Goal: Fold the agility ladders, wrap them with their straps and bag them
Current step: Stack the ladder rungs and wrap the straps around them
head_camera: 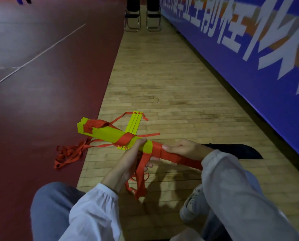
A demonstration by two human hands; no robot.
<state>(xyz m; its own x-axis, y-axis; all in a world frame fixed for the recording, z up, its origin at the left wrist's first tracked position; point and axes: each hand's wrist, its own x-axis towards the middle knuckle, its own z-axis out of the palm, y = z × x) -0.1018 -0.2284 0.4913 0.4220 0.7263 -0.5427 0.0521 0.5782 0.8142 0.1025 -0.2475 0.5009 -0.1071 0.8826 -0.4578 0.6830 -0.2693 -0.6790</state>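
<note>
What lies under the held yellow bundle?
A flat set of yellow rungs crosses beneath the bundle on the wooden floor, with loose red strap trailing left. Their middle is hidden by the bundle.

Wood floor (162,80) ahead lies open; banner wall (249,58) bounds the right; chairs (133,7) beyond.

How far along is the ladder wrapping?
Done: the stacked yellow plastic rungs are folded together, red strap wound round the end in the right hand. In hand: the left hand grips the middle. Left: the loose red strap tangle and the flat black fabric bag.
</note>
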